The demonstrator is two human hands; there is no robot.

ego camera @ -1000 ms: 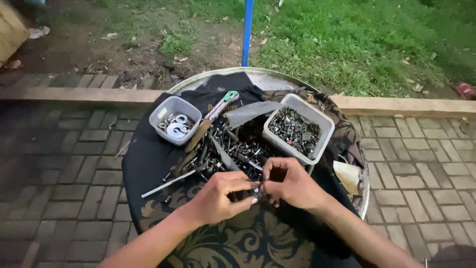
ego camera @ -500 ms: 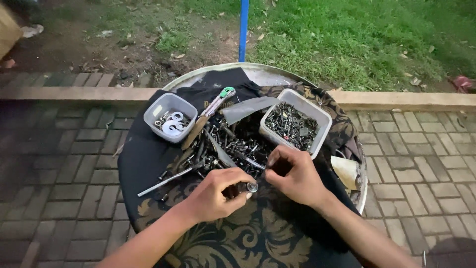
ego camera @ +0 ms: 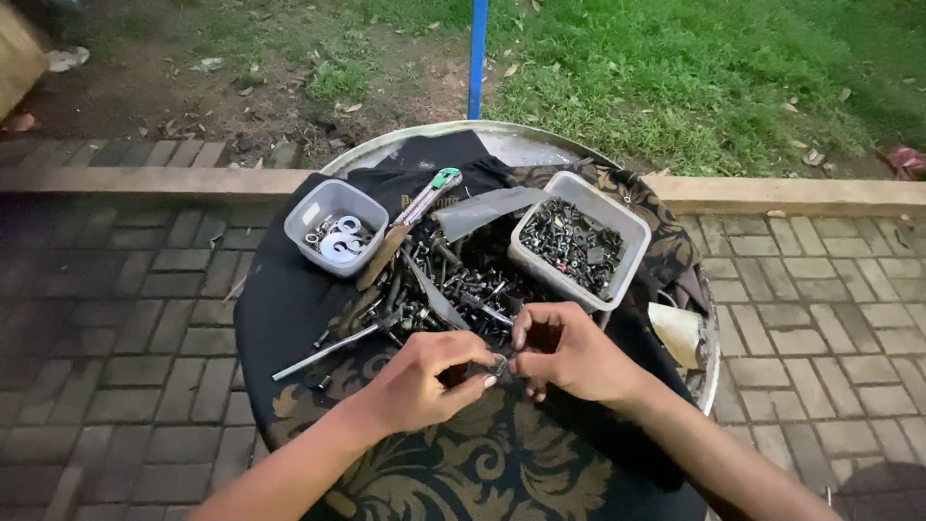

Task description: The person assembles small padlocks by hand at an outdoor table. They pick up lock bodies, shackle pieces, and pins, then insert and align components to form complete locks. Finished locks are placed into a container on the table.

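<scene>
Black cloth [ego camera: 289,299] with a gold leaf pattern covers the round metal table [ego camera: 521,145] where I work, and almost everything lies on it. At the far right stands the bigger grey tub [ego camera: 581,241], full of dark nuts and bolts; at the far left stands the smaller grey tub [ego camera: 336,228], holding pale washers. Between them spreads a loose heap of hardware [ego camera: 453,285], with a long wrench [ego camera: 328,349] pointing out to the left and a green-tipped tool [ego camera: 424,200] leaning near the small tub.

My left hand [ego camera: 420,381] and my right hand [ego camera: 569,352] meet just in front of the heap, near the middle of the table. Both are pressed together around one small metal fastener [ego camera: 499,366], which sits between the fingertips; the left thumb and forefinger pinch it from one side, the right fingers from the other. I cannot tell if it is a nut, a bolt, or both.

To do this step well, I judge that I should hold the piece low over the cloth, so that it does not roll far if it slips. I should turn with one hand only and keep the other quiet. The light is weak, so I trust touch more than sight.
</scene>
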